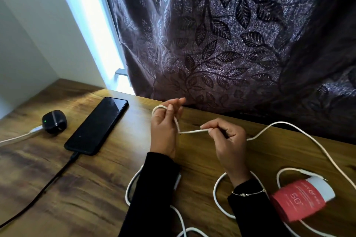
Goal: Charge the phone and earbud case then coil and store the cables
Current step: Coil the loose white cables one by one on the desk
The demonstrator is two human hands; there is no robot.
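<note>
curtain [231,34] hangs behind | wood table [96,188] | white cable [289,132] lies in loops on table, one end looped round left hand [163,131] fingers, right hand [229,140] pinches it | phone [96,125] plugged into black cable [48,184] | red tube [300,202] | earbud case [54,121], green light, plugged in

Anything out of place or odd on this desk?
One stray item: a red and white tube lies on its side over the loose white cable at the wooden desk's right end, unrelated to charging. Nothing looks spilled or damaged.
</note>
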